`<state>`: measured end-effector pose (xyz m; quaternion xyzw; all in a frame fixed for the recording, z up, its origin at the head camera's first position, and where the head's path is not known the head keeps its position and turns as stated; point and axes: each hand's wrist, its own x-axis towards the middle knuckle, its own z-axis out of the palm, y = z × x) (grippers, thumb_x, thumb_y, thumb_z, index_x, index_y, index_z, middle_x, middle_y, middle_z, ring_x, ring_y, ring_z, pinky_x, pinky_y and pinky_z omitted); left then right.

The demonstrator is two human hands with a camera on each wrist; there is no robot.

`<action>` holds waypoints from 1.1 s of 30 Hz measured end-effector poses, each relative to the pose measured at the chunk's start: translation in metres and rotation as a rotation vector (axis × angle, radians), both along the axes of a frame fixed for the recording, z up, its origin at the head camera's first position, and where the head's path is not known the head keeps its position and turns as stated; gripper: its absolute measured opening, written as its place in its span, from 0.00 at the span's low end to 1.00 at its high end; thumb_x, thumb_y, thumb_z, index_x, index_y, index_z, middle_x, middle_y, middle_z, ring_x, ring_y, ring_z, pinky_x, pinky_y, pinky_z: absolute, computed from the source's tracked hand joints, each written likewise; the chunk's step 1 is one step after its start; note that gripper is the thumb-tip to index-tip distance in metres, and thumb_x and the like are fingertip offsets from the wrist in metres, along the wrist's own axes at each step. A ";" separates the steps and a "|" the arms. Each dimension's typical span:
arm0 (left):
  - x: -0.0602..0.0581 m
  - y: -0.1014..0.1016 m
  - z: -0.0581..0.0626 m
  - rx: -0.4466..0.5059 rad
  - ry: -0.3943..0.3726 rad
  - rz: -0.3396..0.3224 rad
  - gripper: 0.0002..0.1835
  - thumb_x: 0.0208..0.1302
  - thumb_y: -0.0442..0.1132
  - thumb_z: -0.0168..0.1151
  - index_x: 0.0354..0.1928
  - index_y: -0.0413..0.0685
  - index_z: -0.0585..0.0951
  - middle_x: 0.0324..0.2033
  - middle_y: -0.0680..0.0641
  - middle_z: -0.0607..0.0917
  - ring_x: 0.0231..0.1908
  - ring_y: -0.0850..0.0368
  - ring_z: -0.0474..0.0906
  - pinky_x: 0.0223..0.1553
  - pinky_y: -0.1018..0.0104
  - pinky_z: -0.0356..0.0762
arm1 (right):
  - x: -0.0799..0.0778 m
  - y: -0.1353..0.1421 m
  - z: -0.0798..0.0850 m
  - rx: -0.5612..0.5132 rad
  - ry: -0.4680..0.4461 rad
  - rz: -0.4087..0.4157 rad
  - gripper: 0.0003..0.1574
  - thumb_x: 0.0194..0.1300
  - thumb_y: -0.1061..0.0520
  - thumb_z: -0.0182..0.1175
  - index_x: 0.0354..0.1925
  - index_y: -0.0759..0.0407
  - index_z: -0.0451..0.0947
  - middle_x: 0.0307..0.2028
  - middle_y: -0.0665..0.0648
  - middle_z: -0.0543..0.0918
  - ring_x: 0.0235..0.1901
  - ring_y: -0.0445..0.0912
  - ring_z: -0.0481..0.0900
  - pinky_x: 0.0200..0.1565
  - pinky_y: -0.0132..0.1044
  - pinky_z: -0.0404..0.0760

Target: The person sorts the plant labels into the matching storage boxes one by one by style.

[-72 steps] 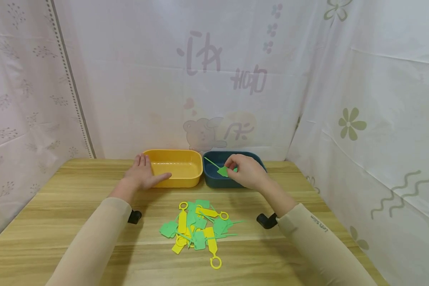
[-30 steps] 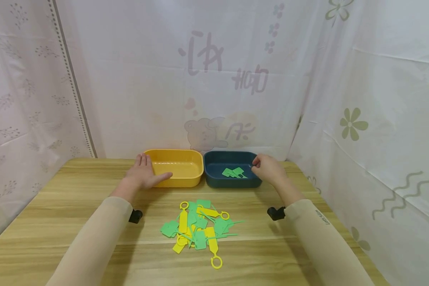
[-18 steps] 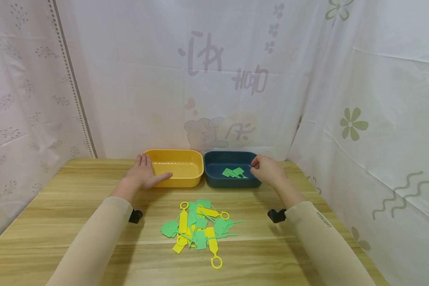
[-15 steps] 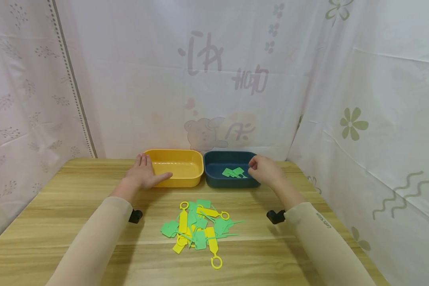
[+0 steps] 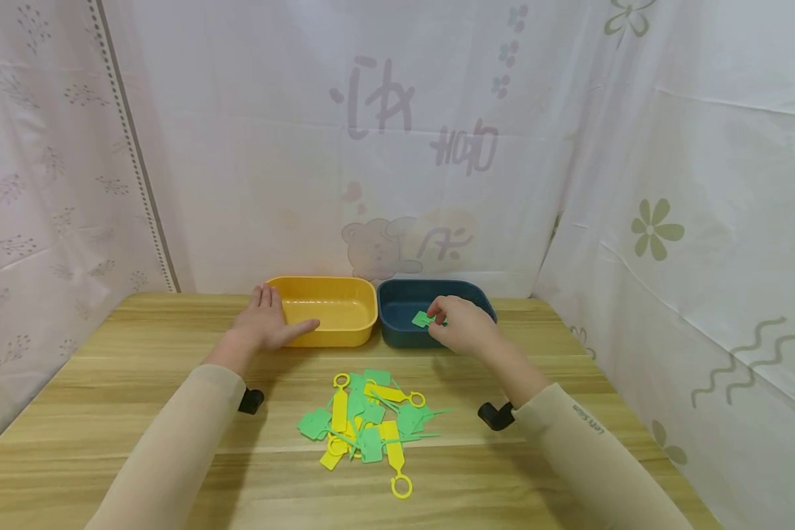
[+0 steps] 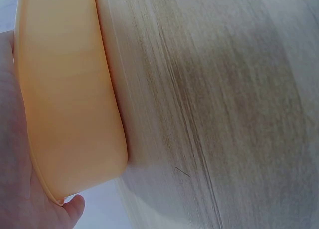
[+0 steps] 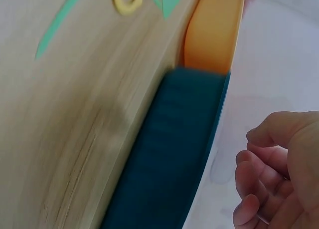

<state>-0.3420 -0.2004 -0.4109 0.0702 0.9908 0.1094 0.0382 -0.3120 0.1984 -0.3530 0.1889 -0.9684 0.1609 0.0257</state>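
Observation:
My left hand (image 5: 260,324) rests against the left end of the yellow bin (image 5: 324,338), its fingers straight and its thumb stretched along the front rim. In the left wrist view the hand (image 6: 25,174) lies along the rim of the yellow bin (image 6: 70,99). Over the dark blue bin (image 5: 404,337) hovers my right hand (image 5: 467,325), fingers loosely bent. Behind its fingertips, a green tag (image 5: 421,319) shows on the bin floor, partly covered. The right wrist view shows nothing between the fingers of the right hand (image 7: 279,174), above the blue bin (image 7: 169,144).
A loose heap of green tags with thin tails (image 5: 371,445) and yellow tags with ring ends (image 5: 392,442) lies on the wooden table (image 5: 291,493), nearer than the bins. Patterned curtains (image 5: 271,147) hang behind and at both sides.
The right hand released a green tag into the blue bin, withdrew to the bin's right end, then came back left over it. The left hand and the heap stayed put.

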 end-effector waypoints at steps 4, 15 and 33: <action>-0.001 0.000 0.001 -0.001 -0.003 0.003 0.76 0.67 0.90 0.34 0.83 0.21 0.38 0.85 0.21 0.36 0.87 0.24 0.31 0.87 0.36 0.38 | 0.005 -0.014 -0.004 0.022 0.029 0.054 0.12 0.75 0.52 0.66 0.53 0.54 0.86 0.46 0.53 0.89 0.43 0.48 0.86 0.47 0.47 0.87; -0.002 0.000 0.001 -0.004 -0.009 -0.002 0.76 0.67 0.90 0.34 0.83 0.21 0.39 0.85 0.21 0.37 0.86 0.24 0.31 0.87 0.36 0.39 | 0.026 -0.057 -0.026 0.098 -0.016 0.194 0.14 0.74 0.49 0.68 0.54 0.51 0.86 0.45 0.48 0.88 0.42 0.43 0.83 0.50 0.43 0.86; 0.000 0.001 0.000 0.004 -0.001 0.008 0.76 0.67 0.90 0.35 0.84 0.20 0.40 0.84 0.21 0.37 0.86 0.23 0.32 0.87 0.35 0.40 | 0.049 -0.100 -0.045 0.344 -0.143 0.537 0.26 0.73 0.44 0.73 0.66 0.43 0.85 0.56 0.43 0.84 0.51 0.37 0.81 0.62 0.34 0.84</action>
